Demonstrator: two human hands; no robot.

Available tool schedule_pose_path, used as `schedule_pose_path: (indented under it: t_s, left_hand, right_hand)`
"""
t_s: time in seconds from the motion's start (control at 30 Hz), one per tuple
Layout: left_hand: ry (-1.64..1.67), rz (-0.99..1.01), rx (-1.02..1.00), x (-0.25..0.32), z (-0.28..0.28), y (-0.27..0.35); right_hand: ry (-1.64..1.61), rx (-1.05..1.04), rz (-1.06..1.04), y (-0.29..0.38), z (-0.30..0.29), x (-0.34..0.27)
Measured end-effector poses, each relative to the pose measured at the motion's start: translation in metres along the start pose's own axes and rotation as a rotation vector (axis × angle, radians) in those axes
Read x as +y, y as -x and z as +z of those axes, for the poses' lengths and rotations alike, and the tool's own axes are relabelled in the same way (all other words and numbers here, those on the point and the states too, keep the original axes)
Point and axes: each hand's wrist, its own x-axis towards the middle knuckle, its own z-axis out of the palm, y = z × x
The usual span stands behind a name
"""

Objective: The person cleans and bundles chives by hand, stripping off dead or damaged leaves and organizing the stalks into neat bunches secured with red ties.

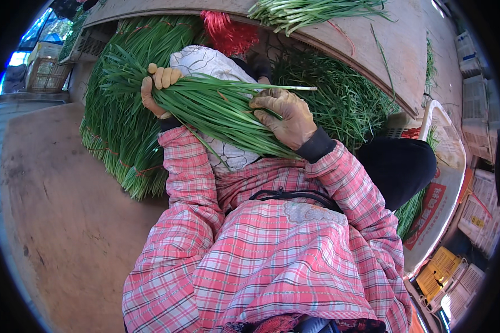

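Observation:
A loose bunch of garlic chives (216, 106) lies across my lap, leafy ends at the left. My left hand (161, 85), in a tan glove, is wrapped around the bunch near those ends. Gloved as well, my right hand (284, 116) has its thumb and fingers curled on the blades at the stem side. One pale stalk (302, 88) sticks out past the rest to the right. Under the bunch, a white cloth with dark line patterns (210, 62) covers my legs.
Tied chive bundles (125, 104) are stacked to the left beside a brown board (66, 216). A table (383, 45) ahead bears more chives (312, 14), and red ties (229, 33) hang from its edge. Loose greens (337, 91) lie beneath. White tub (435, 208) and crates (477, 116) stand right.

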Motion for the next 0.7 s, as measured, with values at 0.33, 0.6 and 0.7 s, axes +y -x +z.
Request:
schedule_pose_path:
  t_s: [0.33, 0.6, 0.7]
  left_hand:
    - [0.050, 0.040, 0.031, -0.002, -0.001, 0.003]
    - [0.057, 0.070, 0.092, -0.005, 0.003, 0.002]
    - [0.051, 0.062, 0.083, -0.003, 0.008, 0.003]
  right_hand:
    - [-0.984, 0.160, 0.496, 0.037, -0.095, 0.017]
    - [0.412, -0.049, 0.425, 0.084, -0.104, 0.040]
    - [-0.036, -0.091, 0.360, 0.050, -0.050, 0.012]
